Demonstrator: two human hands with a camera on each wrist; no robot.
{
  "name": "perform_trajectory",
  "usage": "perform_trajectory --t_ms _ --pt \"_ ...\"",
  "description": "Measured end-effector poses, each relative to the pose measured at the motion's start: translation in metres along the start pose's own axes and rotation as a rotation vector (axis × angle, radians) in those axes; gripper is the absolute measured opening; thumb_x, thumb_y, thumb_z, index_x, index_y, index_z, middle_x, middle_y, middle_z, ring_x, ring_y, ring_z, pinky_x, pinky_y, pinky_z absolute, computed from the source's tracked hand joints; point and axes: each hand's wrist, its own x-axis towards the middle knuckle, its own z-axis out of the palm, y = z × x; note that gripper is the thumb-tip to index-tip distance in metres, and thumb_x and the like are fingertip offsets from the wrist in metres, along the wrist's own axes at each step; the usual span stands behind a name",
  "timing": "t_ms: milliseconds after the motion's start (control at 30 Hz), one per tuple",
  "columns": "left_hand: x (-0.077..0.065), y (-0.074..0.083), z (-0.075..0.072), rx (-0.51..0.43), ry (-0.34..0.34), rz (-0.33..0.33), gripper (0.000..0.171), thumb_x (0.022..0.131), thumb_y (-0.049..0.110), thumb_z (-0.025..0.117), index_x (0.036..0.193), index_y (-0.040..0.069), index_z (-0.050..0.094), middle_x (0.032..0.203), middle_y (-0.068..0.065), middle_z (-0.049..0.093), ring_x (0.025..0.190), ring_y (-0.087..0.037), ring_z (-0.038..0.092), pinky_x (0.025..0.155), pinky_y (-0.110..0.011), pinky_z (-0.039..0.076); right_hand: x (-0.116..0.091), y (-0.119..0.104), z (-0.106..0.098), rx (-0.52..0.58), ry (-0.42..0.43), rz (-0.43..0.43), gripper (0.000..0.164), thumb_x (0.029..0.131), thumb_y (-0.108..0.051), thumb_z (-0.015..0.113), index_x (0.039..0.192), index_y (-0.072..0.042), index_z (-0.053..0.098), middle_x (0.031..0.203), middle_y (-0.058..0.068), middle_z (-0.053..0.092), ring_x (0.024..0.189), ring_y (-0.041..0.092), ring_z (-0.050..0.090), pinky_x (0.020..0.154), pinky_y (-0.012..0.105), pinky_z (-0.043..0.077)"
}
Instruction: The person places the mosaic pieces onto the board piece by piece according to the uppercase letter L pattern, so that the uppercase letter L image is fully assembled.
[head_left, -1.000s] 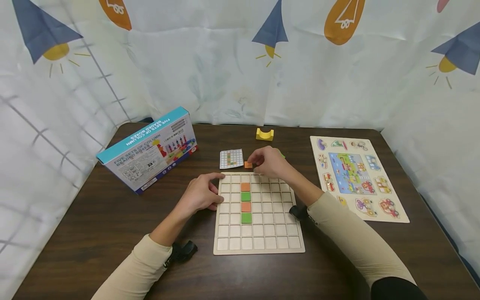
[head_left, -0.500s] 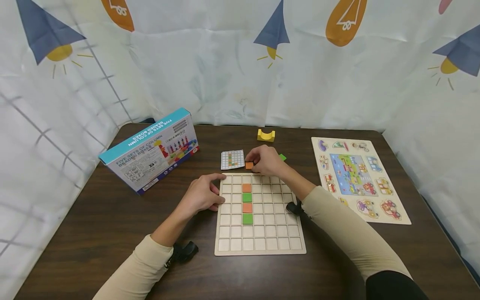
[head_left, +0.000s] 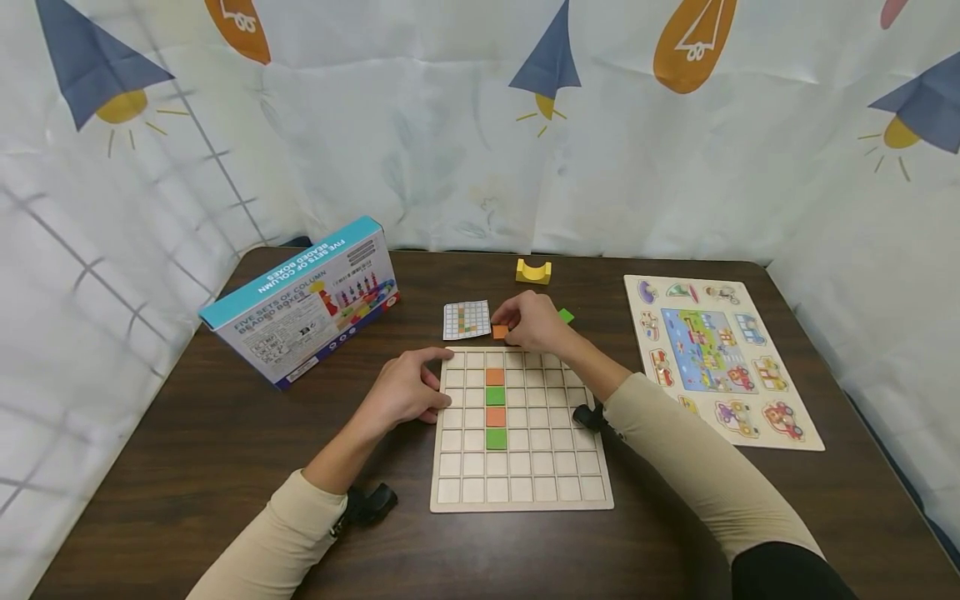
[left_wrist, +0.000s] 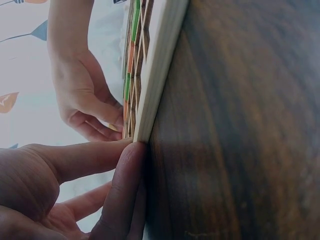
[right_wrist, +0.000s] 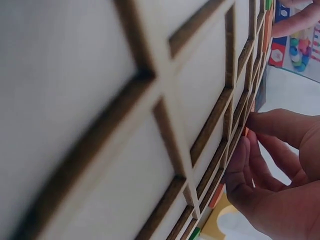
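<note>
- Taking up the loose orange tile (head_left: 499,332) appears to be the step in hand; the next move probably calls for a sure fingertip pinch.
- Right hand (head_left: 538,322): fingers curled at this tile; whether they grip it cannot be told.
- Left hand (head_left: 401,388): index finger and thumb spread, touching the grid board's (head_left: 543,506) left edge.
- Loose orange tile: small, plain, partly covered, on the desk (head_left: 187,467) just beyond the board's far edge.

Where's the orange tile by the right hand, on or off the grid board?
Off: orange tile is beyond the far edge of grid board.
</note>
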Motion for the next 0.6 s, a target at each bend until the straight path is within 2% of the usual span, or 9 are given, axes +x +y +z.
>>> perform_trajectory --t_ms 600 --pt "-0.0004 -0.0017 0.0003 0.002 0.001 0.026 0.069 0.082 -0.001 0.083 0.145 0.013 0.059 0.095 -0.014 0.062 0.060 -0.017 0.070 0.055 -0.031 0.064 -0.0086 0.0002 -0.0073 0.048 0.022 0.019 0.031 0.085 0.005 0.071 0.111 -0.009 0.080 0.106 0.008 0.077 0.097 0.023 0.070 0.077 0.032 0.061"
